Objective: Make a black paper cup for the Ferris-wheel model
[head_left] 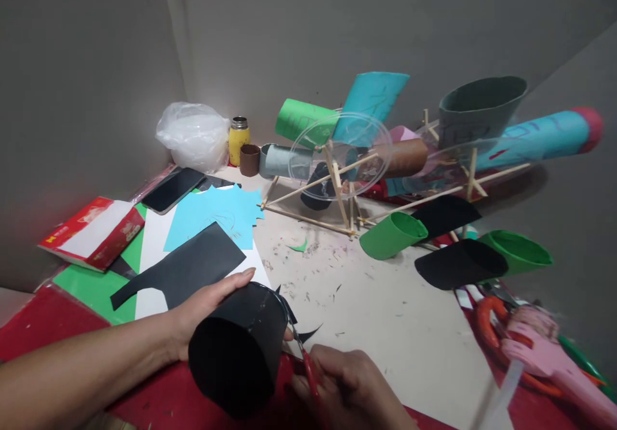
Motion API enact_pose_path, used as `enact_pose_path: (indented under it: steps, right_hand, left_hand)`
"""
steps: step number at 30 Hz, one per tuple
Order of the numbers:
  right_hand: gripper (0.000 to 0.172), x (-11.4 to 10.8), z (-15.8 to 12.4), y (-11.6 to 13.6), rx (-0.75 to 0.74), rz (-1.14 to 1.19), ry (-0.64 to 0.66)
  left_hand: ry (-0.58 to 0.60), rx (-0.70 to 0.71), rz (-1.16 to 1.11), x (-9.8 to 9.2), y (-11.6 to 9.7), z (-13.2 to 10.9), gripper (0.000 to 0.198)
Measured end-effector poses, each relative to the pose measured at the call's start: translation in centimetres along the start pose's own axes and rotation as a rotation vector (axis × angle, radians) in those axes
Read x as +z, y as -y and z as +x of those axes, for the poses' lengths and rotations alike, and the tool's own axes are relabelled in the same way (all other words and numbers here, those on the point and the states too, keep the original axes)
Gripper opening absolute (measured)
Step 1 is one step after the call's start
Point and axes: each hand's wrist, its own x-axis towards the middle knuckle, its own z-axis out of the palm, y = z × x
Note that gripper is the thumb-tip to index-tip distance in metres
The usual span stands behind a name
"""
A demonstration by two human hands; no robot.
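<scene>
My left hand [212, 301] is wrapped round a black paper tube [236, 353], its thumb along the top and a fingertip showing by the far rim. In my right hand [347, 378] are red-handled scissors [311, 369], their blades lying along the tube's far rim. Thin black paper offcuts [308, 333] lie just beyond the blades. A cut black paper sheet [193, 272] rests to the left, over white and blue paper [216, 218].
Wheels of clear discs and coloured paper tubes [373, 108] stand on a wooden stick frame [308, 224] at the back. Loose green tubes [393, 234] lie right, near a pink glue gun [544, 346]. A phone [173, 189], yellow bottle [239, 141], plastic bag [193, 134] and red box [91, 231] sit left.
</scene>
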Motion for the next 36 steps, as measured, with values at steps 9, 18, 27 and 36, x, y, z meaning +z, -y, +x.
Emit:
enact_pose_path:
  steps: [9, 18, 27, 36]
  right_hand:
    - [0.033, 0.2, 0.1, -0.7, -0.096, -0.085, -0.044]
    - [0.027, 0.3, -0.2, -0.6, -0.071, -0.113, -0.065]
    - [0.008, -0.1, 0.1, -0.6, -0.17, -0.116, 0.003]
    - [0.023, 0.5, 0.0, -1.3, -0.12, -0.049, -0.109]
  left_hand:
    - [-0.142, 0.037, 0.116, 1.3, 0.0, -0.6, 0.064]
    - [-0.049, 0.0, 0.068, 0.5, 0.0, -0.3, 0.07]
    - [-0.069, 0.003, 0.143, 1.1, 0.0, -0.5, 0.064]
    - [-0.042, -0.024, 0.093, 0.7, 0.2, -0.3, 0.07]
